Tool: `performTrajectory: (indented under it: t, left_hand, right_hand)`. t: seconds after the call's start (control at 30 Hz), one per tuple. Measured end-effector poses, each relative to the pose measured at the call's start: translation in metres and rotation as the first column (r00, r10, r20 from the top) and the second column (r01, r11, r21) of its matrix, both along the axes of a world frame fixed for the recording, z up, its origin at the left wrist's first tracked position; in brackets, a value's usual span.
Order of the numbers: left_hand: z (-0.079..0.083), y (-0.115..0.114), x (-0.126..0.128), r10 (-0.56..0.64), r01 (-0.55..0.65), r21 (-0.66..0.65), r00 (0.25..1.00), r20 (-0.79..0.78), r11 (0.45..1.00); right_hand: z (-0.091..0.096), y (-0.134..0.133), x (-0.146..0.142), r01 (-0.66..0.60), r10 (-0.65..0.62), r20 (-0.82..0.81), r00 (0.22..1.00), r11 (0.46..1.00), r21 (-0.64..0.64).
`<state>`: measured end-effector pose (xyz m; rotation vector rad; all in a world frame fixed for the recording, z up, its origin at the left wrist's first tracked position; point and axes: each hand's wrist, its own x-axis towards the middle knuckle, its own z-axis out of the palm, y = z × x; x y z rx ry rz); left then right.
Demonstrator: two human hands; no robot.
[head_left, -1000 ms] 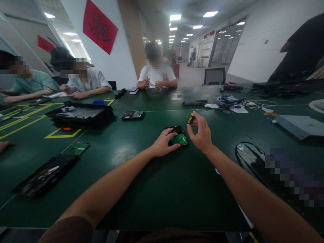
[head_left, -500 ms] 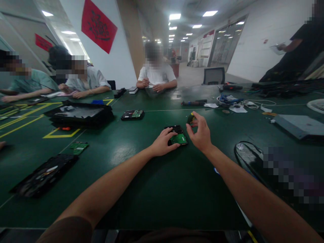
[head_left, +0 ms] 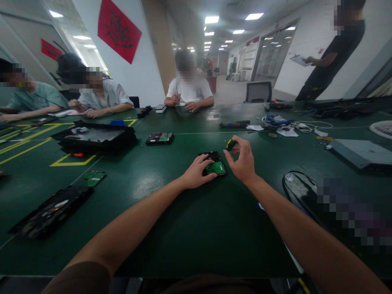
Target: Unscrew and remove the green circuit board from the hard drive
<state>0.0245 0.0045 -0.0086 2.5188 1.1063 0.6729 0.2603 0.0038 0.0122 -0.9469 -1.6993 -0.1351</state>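
A hard drive (head_left: 218, 168) with a green circuit board facing up lies on the dark green table. My left hand (head_left: 197, 171) grips it from the left, thumb along the near side and fingers over the top. Just right of the drive, my right hand (head_left: 244, 161) is raised, its fingers closed around a screwdriver (head_left: 231, 143) with a black and yellow handle. The handle leans; the shaft and tip cannot be made out. Farther left on the table is a second hard drive (head_left: 159, 138), its green board upward, apart from both hands.
To the left stand stacked black trays (head_left: 94, 139), a loose green board (head_left: 94, 178) and an opened black casing (head_left: 50, 212). A grey metal box (head_left: 363, 153), tangled cables (head_left: 280, 121) and a black strap (head_left: 284, 192) lie right. Several people are around the table.
The screwdriver handle has turned in my right hand and shows more yellow. My left hand stays on the drive. A standing person at the far right has come further into view, toward the left.
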Motion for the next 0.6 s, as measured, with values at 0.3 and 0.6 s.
performTrajectory:
  t: [0.3, 0.6]
  left_hand:
    - [0.0004, -0.0007, -0.0004, 0.01, -0.01, -0.023, 1.0, 0.003, 1.0]
    - [-0.0005, -0.0005, 0.0001, 0.0, -0.001, 0.006, 1.0, 0.003, 1.0]
  right_hand:
    - [-0.0008, 0.001, 0.0006, 0.0, 0.0, 0.025, 1.0, 1.0, 0.008]
    - [0.0001, 0.0007, 0.0002, -0.007, 0.005, 0.06, 0.998, 0.999, 0.035]
